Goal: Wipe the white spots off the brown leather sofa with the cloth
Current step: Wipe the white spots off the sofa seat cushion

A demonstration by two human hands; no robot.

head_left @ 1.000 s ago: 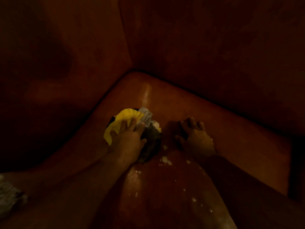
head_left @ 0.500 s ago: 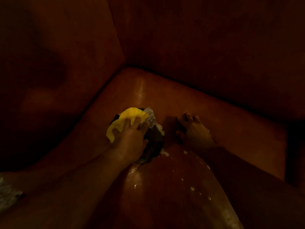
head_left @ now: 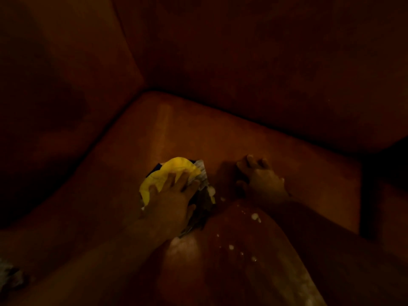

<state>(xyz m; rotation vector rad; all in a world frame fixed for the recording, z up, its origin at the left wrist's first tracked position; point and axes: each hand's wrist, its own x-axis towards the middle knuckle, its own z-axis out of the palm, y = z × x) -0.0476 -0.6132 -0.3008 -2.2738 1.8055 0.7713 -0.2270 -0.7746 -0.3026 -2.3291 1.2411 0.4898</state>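
In dim light the brown leather sofa seat [head_left: 231,138] fills the head view. My left hand [head_left: 170,204] presses flat, fingers spread, on a crumpled yellow cloth [head_left: 174,171] with grey and dark parts, at the middle of the seat. Just right of it my right hand [head_left: 262,182] rests on the leather, empty, its fingertips bent down onto the surface. Several white spots [head_left: 255,216] dot the glossy leather near me, between my two forearms, and one small spot [head_left: 221,198] lies beside the cloth's right edge.
The sofa's back cushion [head_left: 254,62] rises behind the seat and a side cushion [head_left: 66,89] rises on the left, meeting in a corner. A pale patterned thing [head_left: 8,274] shows at the bottom left edge. A dark gap [head_left: 375,184] runs along the right.
My left hand has rubbed the cloth a short way over the seat, and the white blob beside the cloth's right edge looks smaller. My right hand has stayed where it was.
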